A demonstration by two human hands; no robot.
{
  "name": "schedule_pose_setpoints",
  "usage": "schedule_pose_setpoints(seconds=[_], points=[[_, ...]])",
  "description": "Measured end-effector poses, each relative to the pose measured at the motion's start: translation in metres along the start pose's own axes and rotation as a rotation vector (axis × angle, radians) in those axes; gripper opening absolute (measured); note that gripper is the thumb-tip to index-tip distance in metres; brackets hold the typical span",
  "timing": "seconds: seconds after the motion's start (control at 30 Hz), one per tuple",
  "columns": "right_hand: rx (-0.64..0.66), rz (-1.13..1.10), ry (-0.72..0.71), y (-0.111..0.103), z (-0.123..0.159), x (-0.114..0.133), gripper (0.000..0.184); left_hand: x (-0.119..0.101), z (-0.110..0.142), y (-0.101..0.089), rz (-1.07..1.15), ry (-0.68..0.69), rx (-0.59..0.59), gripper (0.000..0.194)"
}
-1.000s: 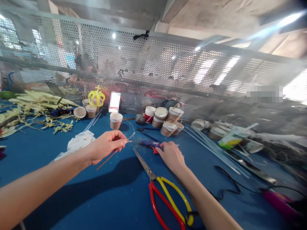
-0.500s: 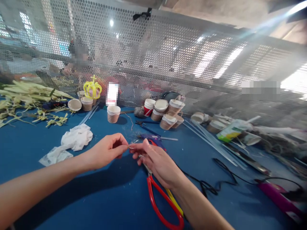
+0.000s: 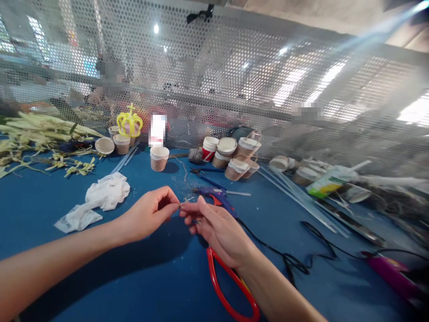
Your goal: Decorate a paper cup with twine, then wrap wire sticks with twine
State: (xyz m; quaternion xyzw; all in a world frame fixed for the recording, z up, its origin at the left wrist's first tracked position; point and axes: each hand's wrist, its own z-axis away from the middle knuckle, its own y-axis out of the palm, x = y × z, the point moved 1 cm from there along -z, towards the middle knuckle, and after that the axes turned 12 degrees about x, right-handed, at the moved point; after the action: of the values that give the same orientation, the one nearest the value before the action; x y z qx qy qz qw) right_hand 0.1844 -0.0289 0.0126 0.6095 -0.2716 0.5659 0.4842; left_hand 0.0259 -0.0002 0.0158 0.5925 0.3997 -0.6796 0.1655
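Observation:
My left hand (image 3: 147, 212) is closed, thumb and forefinger pinched together at the centre of the view. Its fingertips meet those of my right hand (image 3: 217, 226), which is closed in a pinch too. Whatever lies between the fingertips is tiny, thin and brownish, too small to name. Under my right hand and wrist lie scissors with red handles (image 3: 214, 279), their blades hidden. Just behind that hand a blue glue gun (image 3: 214, 192) rests on the blue table, a clear glue stick (image 3: 239, 193) poking out of its back.
Crumpled white plastic (image 3: 107, 192) lies left. Paper cups (image 3: 159, 158) stand along the perforated metal screen (image 3: 187, 58), with a yellow crown (image 3: 130, 123) and pale plant stalks (image 3: 43, 127) at left. Long glue sticks (image 3: 301, 201), a black cord (image 3: 288, 259) and a purple object (image 3: 390, 273) are at right.
My hands stay together in the pinch, with the right hand shifted very slightly. The view has turned a little, so things at the right appear slightly displaced.

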Motion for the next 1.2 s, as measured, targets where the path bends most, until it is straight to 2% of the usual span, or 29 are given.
schedule_pose_setpoints(seconds=[0.4,0.83,1.2], points=[[-0.022,0.018,-0.003,0.0005,-0.0011,-0.0013,0.029,0.0063,0.0006,0.0026,-0.156,0.071,-0.048,0.012],[-0.027,0.042,-0.024,0.0,-0.0023,-0.0029,0.029,0.0059,0.0004,0.0032,-0.141,0.094,-0.102,0.01],[-0.067,0.045,-0.033,0.0028,-0.0024,-0.0047,0.027,0.0057,0.0,0.0042,-0.149,0.062,-0.157,0.006]])
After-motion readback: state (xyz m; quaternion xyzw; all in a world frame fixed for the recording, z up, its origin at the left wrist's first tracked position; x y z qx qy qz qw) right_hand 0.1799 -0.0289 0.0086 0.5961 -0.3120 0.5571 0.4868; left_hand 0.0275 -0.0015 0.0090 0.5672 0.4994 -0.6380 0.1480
